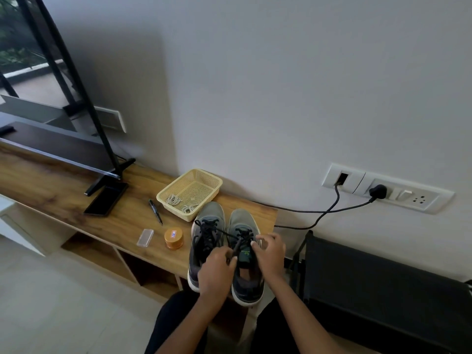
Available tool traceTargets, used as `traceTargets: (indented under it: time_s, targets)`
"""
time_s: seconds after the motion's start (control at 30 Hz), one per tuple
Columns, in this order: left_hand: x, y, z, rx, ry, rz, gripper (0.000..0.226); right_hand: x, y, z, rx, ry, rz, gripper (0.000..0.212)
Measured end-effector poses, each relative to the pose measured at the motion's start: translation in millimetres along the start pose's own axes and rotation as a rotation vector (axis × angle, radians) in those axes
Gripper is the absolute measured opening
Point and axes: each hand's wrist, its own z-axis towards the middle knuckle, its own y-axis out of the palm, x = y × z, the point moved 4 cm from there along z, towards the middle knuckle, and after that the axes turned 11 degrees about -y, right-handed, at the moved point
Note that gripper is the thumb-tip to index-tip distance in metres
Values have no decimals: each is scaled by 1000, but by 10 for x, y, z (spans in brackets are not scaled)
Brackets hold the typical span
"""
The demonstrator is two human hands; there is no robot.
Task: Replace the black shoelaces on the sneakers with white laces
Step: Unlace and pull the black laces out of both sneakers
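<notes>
Head view: left hand [217,269] pinches a thin black lace [229,235] above grey mesh sneakers [242,218]. Right hand [269,254] curls over them too; grip unclear.

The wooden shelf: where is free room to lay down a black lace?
Bare wood lies between the phone and the pen, and left of the phone under the TV. Around the sneakers it is crowded: basket, orange jar, clear case.

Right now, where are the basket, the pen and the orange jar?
basket [173,182], head view, its left rim.
pen [155,212], head view, middle of barrel.
orange jar [174,236], head view, top of lid.
</notes>
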Motion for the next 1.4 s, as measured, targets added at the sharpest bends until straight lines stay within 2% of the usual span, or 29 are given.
traceTargets:
  time_s: [0.17, 0.3, 0.4, 0.5, 0.6, 0.7, 0.97, 1.13, 1.2, 1.3, 1.4]
  targets:
    - [227, 82, 69, -3, 7, 260, 26, -138, 74, 187, -128, -184, -188, 14]
    - [314, 111, 188, 17, 28, 356, 28, -113, 217, 240, -275, -236, -380, 18]
    - [322, 157, 257, 45, 34, 425, 26, -89, 266, 244, -264, -295, -419, 16]
    - [340, 166, 302, 144, 71, 564, 26, -87, 280, 257, -199, -342, -424, 9]
    - [317, 182, 328, 144, 67, 562, 28, -92, 295, 270, -166, -372, -406, 1]
    - [274, 170, 320, 127, 44, 558, 30, -91, 297, 271, -124, -398, -400, 4]
    - [227, 91, 314, 81, -20, 480, 30, -56, 309, 212, 32, -208, -244, 14]
    - [187, 65, 302, 91, -33, 451, 29, 205, 191, 410, 132, 197, 24, 20]
    - [180, 75, 294, 96, -29, 452, 29, 306, 205, 421, 121, 286, 100, 22]
    - [133, 71, 304, 117, -30, 454, 29, 227, 157, 377, 9, 220, 35, 5]
    - [110, 70, 318, 116, -26, 462, 29, 51, 130, 385, -55, -50, -89, 25]
